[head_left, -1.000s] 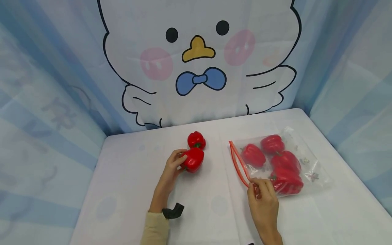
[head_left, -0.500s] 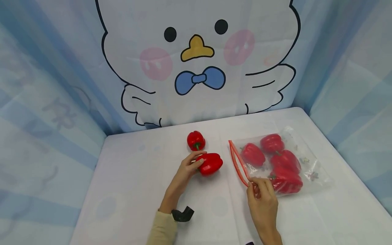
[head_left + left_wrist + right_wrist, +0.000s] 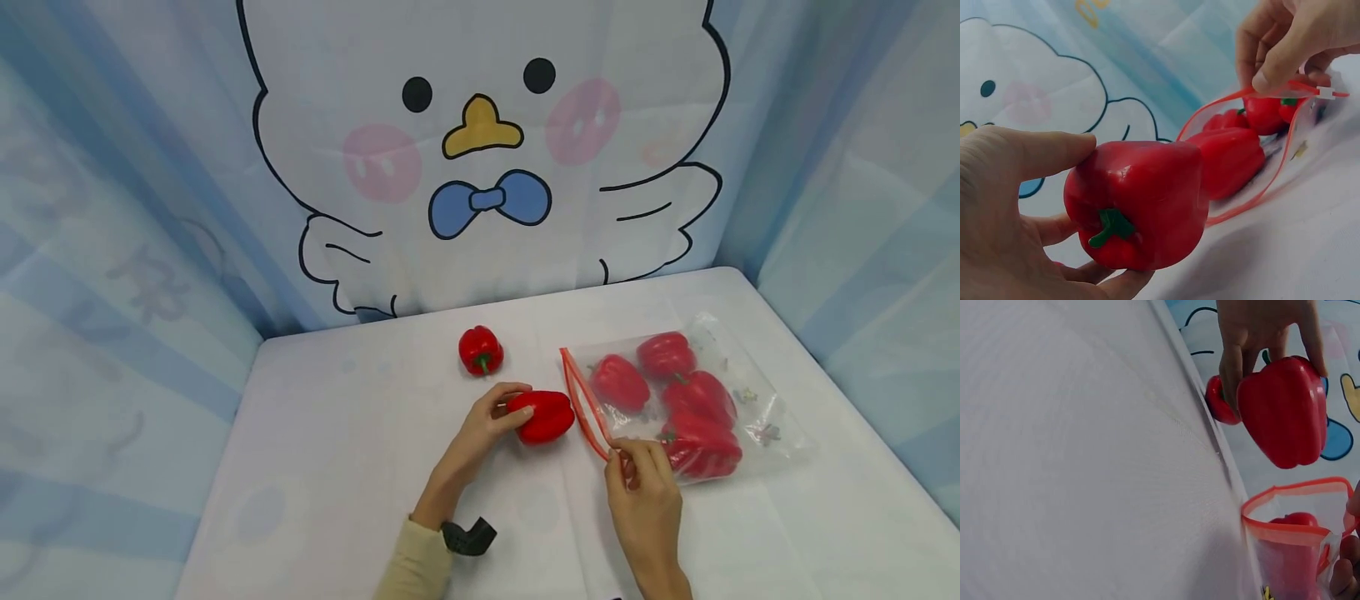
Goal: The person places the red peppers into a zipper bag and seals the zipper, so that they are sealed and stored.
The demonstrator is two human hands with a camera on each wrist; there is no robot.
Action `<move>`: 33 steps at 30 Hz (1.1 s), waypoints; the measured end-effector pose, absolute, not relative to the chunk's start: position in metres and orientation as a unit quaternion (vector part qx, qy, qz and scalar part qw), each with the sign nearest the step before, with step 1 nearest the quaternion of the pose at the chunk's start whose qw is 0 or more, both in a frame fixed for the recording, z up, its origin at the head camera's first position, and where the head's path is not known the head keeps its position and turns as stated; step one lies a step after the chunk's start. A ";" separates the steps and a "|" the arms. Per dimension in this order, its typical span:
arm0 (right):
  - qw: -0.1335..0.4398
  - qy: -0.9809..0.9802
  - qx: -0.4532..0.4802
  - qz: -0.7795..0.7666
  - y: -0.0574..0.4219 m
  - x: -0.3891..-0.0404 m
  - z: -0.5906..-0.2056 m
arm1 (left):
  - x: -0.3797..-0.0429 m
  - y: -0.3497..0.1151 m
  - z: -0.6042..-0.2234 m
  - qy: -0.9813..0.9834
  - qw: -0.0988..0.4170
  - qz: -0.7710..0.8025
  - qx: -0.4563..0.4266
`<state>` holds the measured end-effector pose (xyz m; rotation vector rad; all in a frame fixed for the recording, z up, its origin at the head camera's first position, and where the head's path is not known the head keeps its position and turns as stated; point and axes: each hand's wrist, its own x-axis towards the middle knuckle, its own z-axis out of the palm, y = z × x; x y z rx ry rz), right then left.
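My left hand grips a red bell pepper by its stem end, thumb on top. In the left wrist view the green stem of this bell pepper faces the palm. Its far end is close to the mouth of a clear zip bag with a red-orange rim. With thumb and fingertips my right hand pinches the near corner of that rim, and the mouth gapes, as the left wrist view shows. Several red bell peppers lie inside the bag.
Another red bell pepper lies on the white table, behind the left hand. A curtain with a cartoon bird hangs along the table's back edge. A black strap is on the left wrist.
My left hand has carried the bell pepper rightward, away from the other loose one and up to the bag's mouth. The right hand and the bag have stayed in place.
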<state>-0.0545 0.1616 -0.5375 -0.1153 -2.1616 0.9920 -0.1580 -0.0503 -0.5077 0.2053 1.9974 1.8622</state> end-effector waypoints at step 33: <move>0.393 -0.838 -0.027 0.378 0.163 -0.055 -0.541 | -0.148 0.004 -0.528 0.736 0.114 0.649 0.152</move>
